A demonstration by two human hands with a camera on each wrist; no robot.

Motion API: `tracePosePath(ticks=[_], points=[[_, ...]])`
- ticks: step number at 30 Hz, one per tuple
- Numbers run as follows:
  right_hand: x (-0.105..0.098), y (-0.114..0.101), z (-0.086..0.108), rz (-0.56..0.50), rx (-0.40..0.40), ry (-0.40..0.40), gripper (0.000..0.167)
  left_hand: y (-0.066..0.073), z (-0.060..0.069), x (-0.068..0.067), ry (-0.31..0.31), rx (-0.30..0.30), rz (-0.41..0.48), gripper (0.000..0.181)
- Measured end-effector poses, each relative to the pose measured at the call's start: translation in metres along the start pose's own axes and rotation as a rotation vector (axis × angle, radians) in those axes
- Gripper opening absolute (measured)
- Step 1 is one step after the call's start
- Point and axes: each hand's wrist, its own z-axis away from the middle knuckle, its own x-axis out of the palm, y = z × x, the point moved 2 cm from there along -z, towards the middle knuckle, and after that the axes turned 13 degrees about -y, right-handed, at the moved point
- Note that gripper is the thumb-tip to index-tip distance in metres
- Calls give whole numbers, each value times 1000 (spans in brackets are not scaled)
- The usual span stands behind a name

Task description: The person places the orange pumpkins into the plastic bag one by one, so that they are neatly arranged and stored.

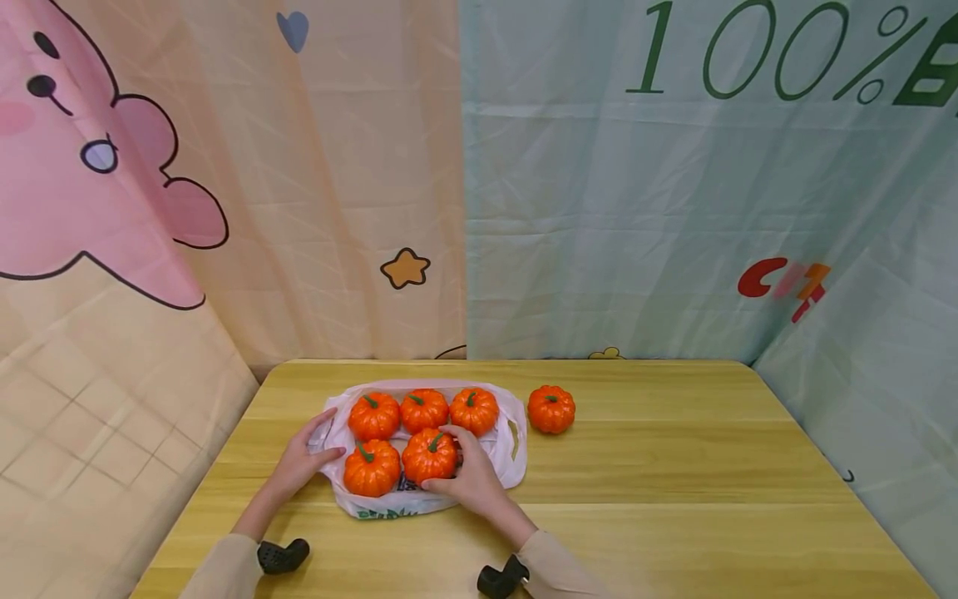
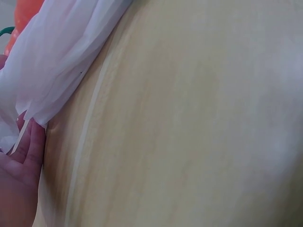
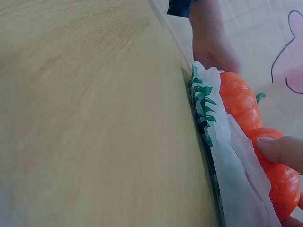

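A white plastic bag (image 1: 515, 474) with green print lies spread on the table, its mouth facing up. Several small orange pumpkins with green stems sit in it, among them a back-left pumpkin (image 1: 373, 417) and a front-left pumpkin (image 1: 372, 468). My right hand (image 1: 473, 472) grips the front-right pumpkin (image 1: 430, 454) between thumb and fingers; the right wrist view shows the thumb on that pumpkin (image 3: 279, 177). At the bag's left side, my left hand (image 1: 299, 456) holds the edge, and in the left wrist view thin plastic (image 2: 61, 61) covers part of the fingers.
One more pumpkin (image 1: 551, 409) stands on the wooden table (image 1: 674, 466), just right of the bag. Printed curtains (image 1: 599, 208) hang behind the table and at both sides. Each wrist carries a black device, such as the left one (image 1: 283, 556).
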Motion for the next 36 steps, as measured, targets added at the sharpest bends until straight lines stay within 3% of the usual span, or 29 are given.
tracePosePath(ticks=[7,22,30,36], points=[[2,1,0,16,-1,-10,76,-1,0,0,-6,-19,7,70],[2,1,2,-59,-4,-49,74,-1,0,0,-8,-17,13,69],[2,2,1,18,3,-85,73,-1,0,-1,-8,-5,2,68],[1,2,4,5,13,-111,75,-1,1,-2,-8,1,-7,67]])
